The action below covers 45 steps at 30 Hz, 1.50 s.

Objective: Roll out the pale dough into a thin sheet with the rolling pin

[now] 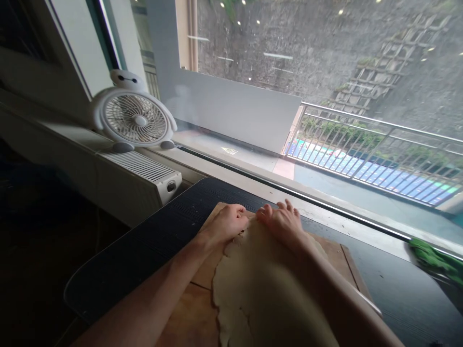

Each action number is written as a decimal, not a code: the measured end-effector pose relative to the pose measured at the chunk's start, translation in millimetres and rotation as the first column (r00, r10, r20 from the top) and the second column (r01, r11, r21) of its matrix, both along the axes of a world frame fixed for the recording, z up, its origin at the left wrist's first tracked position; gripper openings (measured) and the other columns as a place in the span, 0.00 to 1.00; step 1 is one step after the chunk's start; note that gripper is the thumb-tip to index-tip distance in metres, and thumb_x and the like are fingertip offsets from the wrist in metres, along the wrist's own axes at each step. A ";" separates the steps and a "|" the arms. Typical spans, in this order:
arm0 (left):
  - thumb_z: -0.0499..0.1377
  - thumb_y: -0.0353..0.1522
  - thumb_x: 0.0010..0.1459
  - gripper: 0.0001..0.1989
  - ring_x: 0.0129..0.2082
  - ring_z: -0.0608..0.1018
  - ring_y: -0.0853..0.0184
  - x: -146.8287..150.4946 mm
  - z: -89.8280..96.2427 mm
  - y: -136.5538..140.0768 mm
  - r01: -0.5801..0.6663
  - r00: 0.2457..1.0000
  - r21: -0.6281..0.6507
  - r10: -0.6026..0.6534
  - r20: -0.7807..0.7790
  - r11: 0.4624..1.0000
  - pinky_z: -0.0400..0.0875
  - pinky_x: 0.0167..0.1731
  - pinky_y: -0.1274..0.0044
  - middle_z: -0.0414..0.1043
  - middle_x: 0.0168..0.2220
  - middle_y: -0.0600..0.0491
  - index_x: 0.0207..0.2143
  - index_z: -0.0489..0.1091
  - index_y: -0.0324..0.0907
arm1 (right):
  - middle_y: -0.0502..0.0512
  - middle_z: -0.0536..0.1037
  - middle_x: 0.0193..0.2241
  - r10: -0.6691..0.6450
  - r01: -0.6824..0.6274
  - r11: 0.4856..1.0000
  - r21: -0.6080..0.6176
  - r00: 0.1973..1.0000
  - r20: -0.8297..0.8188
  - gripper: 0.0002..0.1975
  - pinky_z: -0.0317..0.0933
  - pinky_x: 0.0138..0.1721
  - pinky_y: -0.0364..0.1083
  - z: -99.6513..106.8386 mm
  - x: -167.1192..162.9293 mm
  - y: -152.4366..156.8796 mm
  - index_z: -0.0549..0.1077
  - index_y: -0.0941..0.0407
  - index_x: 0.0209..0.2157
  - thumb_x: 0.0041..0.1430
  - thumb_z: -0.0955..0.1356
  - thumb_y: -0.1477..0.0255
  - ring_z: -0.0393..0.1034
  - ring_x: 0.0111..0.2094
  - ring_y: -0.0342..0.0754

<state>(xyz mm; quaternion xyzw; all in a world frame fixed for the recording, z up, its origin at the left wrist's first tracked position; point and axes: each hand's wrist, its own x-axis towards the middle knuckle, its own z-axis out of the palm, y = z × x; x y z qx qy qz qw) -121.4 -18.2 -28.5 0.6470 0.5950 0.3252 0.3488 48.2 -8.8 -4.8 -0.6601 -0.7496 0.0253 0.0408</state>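
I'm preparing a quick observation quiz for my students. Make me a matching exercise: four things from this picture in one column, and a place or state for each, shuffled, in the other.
Things:
1. fan
2. dough sheet
3. green bundle
4. dark tabletop

Places or states:
A. lying on the wooden board
B. crumpled, at the picture's right edge
C. directly beneath the wooden board
D. standing upright in the picture's left half

Pairs: 1-D, 2-A, 3-B, 4-C
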 end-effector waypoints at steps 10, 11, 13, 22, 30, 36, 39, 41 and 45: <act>0.57 0.30 0.49 0.21 0.19 0.72 0.72 -0.2 -1.9 0.9 -0.035 0.999 0.000 0.035 0.014 0.999 0.61 0.18 0.84 0.73 0.22 0.55 0.48 0.69 0.37 | 0.65 0.63 0.54 0.006 -0.005 1.000 -0.017 1.000 0.015 0.27 0.38 0.55 0.62 1.7 -5.5 6.8 0.69 0.56 0.48 0.63 0.50 0.57 0.37 0.62 0.61; 0.56 0.30 0.49 0.22 0.19 0.73 0.72 -0.3 -3.1 1.3 -0.029 0.999 0.005 0.029 0.013 1.000 0.60 0.18 0.84 0.73 0.23 0.56 0.49 0.68 0.37 | 0.68 0.64 0.53 -0.016 0.017 0.999 -0.035 1.000 0.020 0.27 0.40 0.53 0.65 2.5 -4.0 9.8 0.70 0.57 0.46 0.62 0.52 0.56 0.39 0.62 0.64; 0.55 0.30 0.50 0.22 0.18 0.72 0.73 -0.6 -5.2 1.9 -0.014 1.000 0.004 0.014 0.011 1.000 0.60 0.17 0.84 0.73 0.23 0.56 0.50 0.67 0.38 | 0.68 0.65 0.52 -0.021 0.022 0.998 -0.056 1.000 0.022 0.26 0.43 0.52 0.64 2.9 -2.3 12.5 0.71 0.57 0.46 0.62 0.53 0.57 0.42 0.61 0.64; 0.53 0.30 0.52 0.18 0.18 0.73 0.73 -0.8 -5.4 2.4 -0.014 0.999 -0.004 0.014 0.045 1.000 0.60 0.16 0.86 0.72 0.23 0.56 0.47 0.68 0.39 | 0.69 0.64 0.53 -0.043 0.045 0.997 -0.059 0.999 0.028 0.28 0.44 0.51 0.64 -1.3 -1.1 22.6 0.70 0.57 0.46 0.61 0.53 0.54 0.42 0.61 0.67; 0.53 0.30 0.51 0.19 0.16 0.72 0.72 -1.1 -3.8 2.7 0.007 0.991 -0.092 0.005 0.133 0.996 0.59 0.11 0.86 0.69 0.19 0.57 0.47 0.67 0.39 | 0.61 0.61 0.56 0.039 -0.040 0.999 0.011 0.999 0.005 0.28 0.39 0.56 0.59 -1.0 -3.0 11.9 0.67 0.53 0.50 0.65 0.46 0.58 0.37 0.63 0.57; 0.51 0.31 0.51 0.10 0.19 0.74 0.71 -4.5 0.9 2.4 0.082 0.968 -0.180 -0.035 0.247 0.980 0.65 0.14 0.84 0.69 0.21 0.55 0.33 0.71 0.38 | 0.60 0.63 0.56 0.122 -0.122 0.993 0.003 0.992 -0.016 0.26 0.46 0.55 0.53 -1.9 -9.9 -17.5 0.61 0.55 0.56 0.65 0.49 0.59 0.42 0.62 0.54; 0.51 0.32 0.52 0.09 0.19 0.73 0.71 -4.7 4.2 1.6 0.110 0.963 -0.200 -0.055 0.265 0.974 0.66 0.14 0.83 0.69 0.21 0.54 0.31 0.70 0.39 | 0.55 0.60 0.59 0.185 -0.185 0.982 0.041 0.983 0.002 0.24 0.44 0.57 0.50 -2.3 -12.5 -29.0 0.55 0.55 0.60 0.66 0.49 0.63 0.40 0.63 0.50; 0.51 0.31 0.52 0.08 0.19 0.74 0.70 -3.9 6.7 0.6 0.095 0.965 -0.210 -0.038 0.260 0.973 0.66 0.14 0.83 0.69 0.21 0.54 0.30 0.70 0.39 | 0.56 0.64 0.55 0.166 -0.167 0.986 0.011 0.986 0.026 0.23 0.43 0.56 0.53 3.8 -9.9 -19.5 0.59 0.53 0.57 0.66 0.49 0.64 0.46 0.61 0.52; 0.52 0.30 0.51 0.08 0.20 0.74 0.71 -3.7 7.2 -0.5 0.071 0.968 -0.202 -0.018 0.252 0.977 0.67 0.16 0.83 0.69 0.20 0.55 0.30 0.69 0.38 | 0.57 0.72 0.46 0.172 -0.171 0.985 -0.028 0.984 0.047 0.20 0.40 0.57 0.56 19.1 -4.9 -7.7 0.64 0.53 0.53 0.66 0.52 0.66 0.57 0.55 0.52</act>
